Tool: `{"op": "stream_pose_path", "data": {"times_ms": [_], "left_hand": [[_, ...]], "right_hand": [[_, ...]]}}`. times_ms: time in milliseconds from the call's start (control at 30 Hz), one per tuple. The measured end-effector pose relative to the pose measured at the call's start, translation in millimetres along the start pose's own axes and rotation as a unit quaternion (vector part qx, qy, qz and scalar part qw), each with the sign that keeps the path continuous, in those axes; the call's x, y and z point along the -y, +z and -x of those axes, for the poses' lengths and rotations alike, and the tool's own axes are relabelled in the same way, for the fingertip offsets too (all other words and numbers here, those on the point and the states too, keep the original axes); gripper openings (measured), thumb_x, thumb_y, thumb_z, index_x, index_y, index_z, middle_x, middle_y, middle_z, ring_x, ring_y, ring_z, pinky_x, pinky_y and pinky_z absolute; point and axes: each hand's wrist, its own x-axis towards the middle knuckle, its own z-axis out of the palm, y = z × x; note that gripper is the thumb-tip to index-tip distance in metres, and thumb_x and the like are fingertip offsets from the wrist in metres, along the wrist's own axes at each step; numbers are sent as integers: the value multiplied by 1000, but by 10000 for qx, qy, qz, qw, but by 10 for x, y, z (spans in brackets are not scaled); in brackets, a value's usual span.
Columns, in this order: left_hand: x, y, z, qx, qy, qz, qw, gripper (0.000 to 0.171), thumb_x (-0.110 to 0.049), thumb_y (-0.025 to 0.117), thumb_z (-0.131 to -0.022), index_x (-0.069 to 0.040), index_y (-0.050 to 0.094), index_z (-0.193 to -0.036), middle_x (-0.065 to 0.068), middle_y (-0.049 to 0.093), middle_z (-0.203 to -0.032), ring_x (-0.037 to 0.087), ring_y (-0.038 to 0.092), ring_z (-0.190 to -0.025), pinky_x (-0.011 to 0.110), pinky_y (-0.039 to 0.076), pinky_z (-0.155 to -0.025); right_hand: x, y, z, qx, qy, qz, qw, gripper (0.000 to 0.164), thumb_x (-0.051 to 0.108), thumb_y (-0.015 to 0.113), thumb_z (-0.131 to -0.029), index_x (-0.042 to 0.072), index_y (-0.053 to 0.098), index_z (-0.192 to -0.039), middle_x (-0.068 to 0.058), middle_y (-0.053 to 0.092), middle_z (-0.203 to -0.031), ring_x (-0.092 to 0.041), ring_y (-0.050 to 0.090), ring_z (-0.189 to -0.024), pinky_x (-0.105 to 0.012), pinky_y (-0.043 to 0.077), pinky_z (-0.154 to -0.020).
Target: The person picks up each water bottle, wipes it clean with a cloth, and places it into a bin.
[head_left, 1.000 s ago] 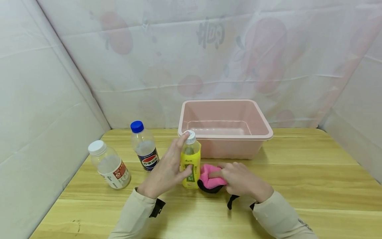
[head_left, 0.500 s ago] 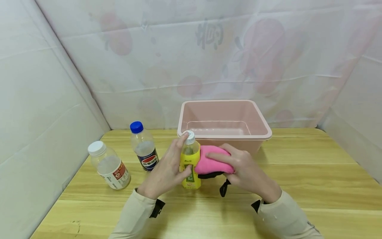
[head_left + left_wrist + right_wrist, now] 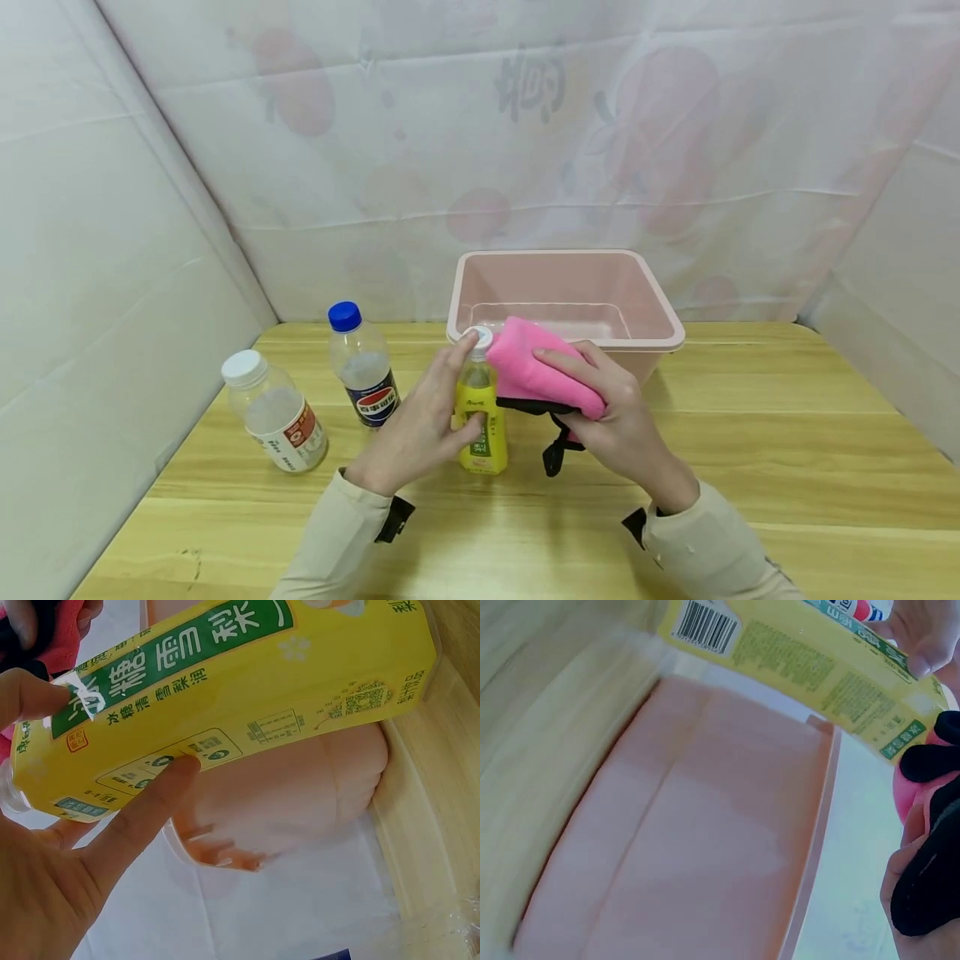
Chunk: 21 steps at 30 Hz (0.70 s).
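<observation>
A bottle with a yellow label (image 3: 497,429) and white cap stands upright on the table in the head view. My left hand (image 3: 416,437) holds it from the left, thumb on the front of the label and a fingertip at the cap. The left wrist view shows the bottle's green-and-yellow label (image 3: 262,682) closely. My right hand (image 3: 626,421) grips a folded pink cloth with black trim (image 3: 536,362), a black loop hanging below. The cloth is against the bottle's upper right side, near the cap. In the right wrist view the cloth's black edge (image 3: 930,881) hides part of that hand.
A pink plastic basin (image 3: 660,343) stands behind the bottle, close to the cloth. To the left are a blue-capped bottle (image 3: 363,367) and a white-capped bottle (image 3: 281,421), both upright. White printed sheeting (image 3: 420,167) encloses the wooden table (image 3: 787,450) at back and sides.
My right hand has lifted the pink cloth from the table by the bottle's base up along its side to near the cap. The left hand and the bottle stay almost still.
</observation>
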Motion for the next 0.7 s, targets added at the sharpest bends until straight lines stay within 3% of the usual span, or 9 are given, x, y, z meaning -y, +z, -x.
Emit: {"op": "stream_pose_path", "data": {"times_ms": [300,467,700], "left_hand": [[1,-5,-5,-2,38,1,10000,97,0,71,-88,-10,7,-160,20,43,-138,18,53,-84,22,57,-67],[15,1,-6,-61,137,-45,9999,98,1,71,-87,-10,6,-159,20,43,-137,14,50,-76,20,55,-62],[23,21,-4,-195,291,-106,9993,98,2,71,-86,-9,7,-159,22,43,-138,10,46,-69,17,51,-57]], "right_hand": [[-40,-9,9,308,-53,116,9994,62,-23,66,-70,6,71,-124,-12,64,-111,-17,57,-87,-18,49,-66],[-62,-36,17,625,-272,662,9955,65,-21,62,-63,8,73,-120,-8,64,-109,-16,58,-83,-18,49,-68],[-106,-37,73,1622,-139,1302,9780,60,-19,57,-57,13,73,-105,1,59,-95,-6,46,-64,-19,43,-51]]}}
